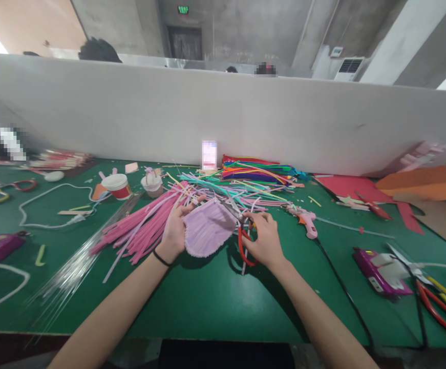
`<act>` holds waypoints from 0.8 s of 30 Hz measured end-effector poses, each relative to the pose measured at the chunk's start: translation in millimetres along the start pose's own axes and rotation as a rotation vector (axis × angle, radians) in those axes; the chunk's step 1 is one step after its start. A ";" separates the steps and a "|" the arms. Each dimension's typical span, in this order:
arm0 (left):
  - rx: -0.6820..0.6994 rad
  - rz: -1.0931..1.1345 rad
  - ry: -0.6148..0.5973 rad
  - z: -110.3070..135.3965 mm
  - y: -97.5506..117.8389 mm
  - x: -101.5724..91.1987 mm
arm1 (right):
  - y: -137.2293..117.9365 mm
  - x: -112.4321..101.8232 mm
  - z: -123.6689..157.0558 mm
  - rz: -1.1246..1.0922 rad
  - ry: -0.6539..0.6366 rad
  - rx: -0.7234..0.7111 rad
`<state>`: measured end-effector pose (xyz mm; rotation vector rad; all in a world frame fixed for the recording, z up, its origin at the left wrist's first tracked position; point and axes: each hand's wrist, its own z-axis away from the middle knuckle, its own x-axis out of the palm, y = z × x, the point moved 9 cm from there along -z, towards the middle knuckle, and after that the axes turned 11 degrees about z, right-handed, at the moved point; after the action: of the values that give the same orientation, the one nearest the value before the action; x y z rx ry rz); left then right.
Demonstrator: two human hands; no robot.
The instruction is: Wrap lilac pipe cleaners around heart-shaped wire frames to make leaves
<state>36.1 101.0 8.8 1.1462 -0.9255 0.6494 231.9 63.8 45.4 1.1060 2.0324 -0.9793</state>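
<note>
My left hand [175,228] is closed on the left edge of a fan-shaped lilac piece [209,230], which looks made of pipe cleaners laid side by side. In my right hand [264,236] are scissors with red handles [242,248]; their blades point up and left along the upper right edge of the lilac piece. Whether the blades touch it I cannot tell. A thin pale strip hangs beside the scissors. Bundled pink pipe cleaners [149,220] lie left of my left hand, and loose mint and lilac ones [207,182] lie behind the piece.
A pink glue gun [306,221] with a black cord lies to the right. Beyond it are a purple power strip [382,274] and large scissors [430,292]. Paper cups [117,187] and thin wires [72,266] are on the left. A phone [209,155] leans against the partition [149,113].
</note>
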 end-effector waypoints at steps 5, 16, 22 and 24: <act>-0.033 -0.001 -0.023 2.6 -3.4 4.5 | -6.4 -5.2 0.8 0.294 0.069 -0.118; -0.098 -0.012 -0.049 5.4 -11.3 6.8 | -2.8 -1.9 -0.5 0.363 0.111 -0.178; -0.116 0.011 -0.075 8.0 -16.6 9.5 | 0.3 -2.4 -1.2 0.353 0.116 -0.167; -0.116 0.023 -0.085 8.4 -17.3 10.4 | 1.2 -2.1 -1.5 0.353 0.114 -0.165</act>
<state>53.1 87.6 10.8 1.0673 -1.0368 0.5617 233.6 64.6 47.5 1.3935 1.8779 -0.5730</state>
